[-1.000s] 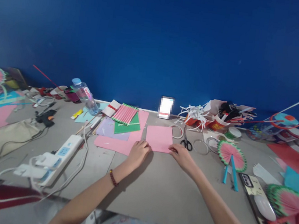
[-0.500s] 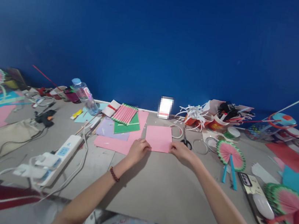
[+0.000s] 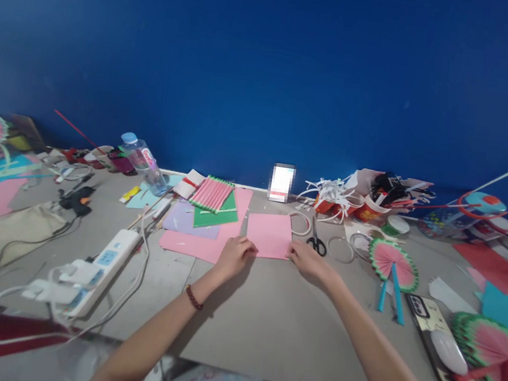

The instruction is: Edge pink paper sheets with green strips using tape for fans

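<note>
A small pink sheet of paper (image 3: 269, 234) lies flat on the grey table, its near edge towards me. At its near left corner my left hand (image 3: 236, 256) grips the edge with bent fingers. My right hand (image 3: 305, 257) pinches the near right corner in the same way. To the left lies a larger pink sheet (image 3: 189, 246), under a purple sheet (image 3: 184, 218) and a green sheet (image 3: 227, 213). A pleated pink paper strip with green edges (image 3: 213, 193) rests on the green one. Black-handled scissors (image 3: 317, 245) lie just beyond my right hand.
Left of my arm runs a white power strip (image 3: 106, 264) with plugs and cables. A tilted plastic bottle (image 3: 146, 166) stands behind it. At right are a finished paper fan (image 3: 393, 264), a phone (image 3: 420, 315) with a white mouse (image 3: 448, 350) on it, and rings of tape (image 3: 340, 249).
Both hands keep hold of the pink sheet's near edge. Hardly anything else differs, apart from a very slight shift of the view.
</note>
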### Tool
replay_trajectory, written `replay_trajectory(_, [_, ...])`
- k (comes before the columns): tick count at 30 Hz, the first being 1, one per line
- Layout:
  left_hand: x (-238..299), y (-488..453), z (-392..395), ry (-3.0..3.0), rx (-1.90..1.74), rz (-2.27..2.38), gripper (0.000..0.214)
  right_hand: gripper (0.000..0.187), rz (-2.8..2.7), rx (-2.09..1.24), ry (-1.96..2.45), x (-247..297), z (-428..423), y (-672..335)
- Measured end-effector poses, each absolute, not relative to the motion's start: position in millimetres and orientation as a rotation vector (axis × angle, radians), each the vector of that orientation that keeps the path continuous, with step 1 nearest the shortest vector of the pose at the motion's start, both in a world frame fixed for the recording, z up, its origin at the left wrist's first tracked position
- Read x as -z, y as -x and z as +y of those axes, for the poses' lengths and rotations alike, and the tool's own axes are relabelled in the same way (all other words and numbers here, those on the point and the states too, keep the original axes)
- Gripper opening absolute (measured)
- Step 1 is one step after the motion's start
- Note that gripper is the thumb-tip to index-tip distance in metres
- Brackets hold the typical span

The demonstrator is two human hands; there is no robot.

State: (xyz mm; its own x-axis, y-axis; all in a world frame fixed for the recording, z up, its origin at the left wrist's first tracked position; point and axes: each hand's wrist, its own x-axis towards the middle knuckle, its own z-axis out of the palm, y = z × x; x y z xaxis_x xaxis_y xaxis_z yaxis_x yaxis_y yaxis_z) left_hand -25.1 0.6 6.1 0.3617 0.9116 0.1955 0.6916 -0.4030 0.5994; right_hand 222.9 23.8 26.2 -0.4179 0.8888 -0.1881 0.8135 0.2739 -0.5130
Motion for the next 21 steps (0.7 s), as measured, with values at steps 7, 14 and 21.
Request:
replay_trajectory(7, [-5.1,26.3,-0.6,-2.22,-0.706,1.405,0.017,0.012,-2.376,-0.85,1.626,-31.5,22.7,-222.0])
replay_trajectory(14, [-6.9,26.7,-1.5,-2.22,-0.693,1.408,0.02,0.012,-2.406,-0.857,1.686,-31.6,28.2,-219.4])
replay_trajectory(21, [-6.3,27.3,-3.3,-2.316,-0.628,1.432,0.019,0.011,-2.35,-0.838,1.607,-26.2,22.4,-221.4])
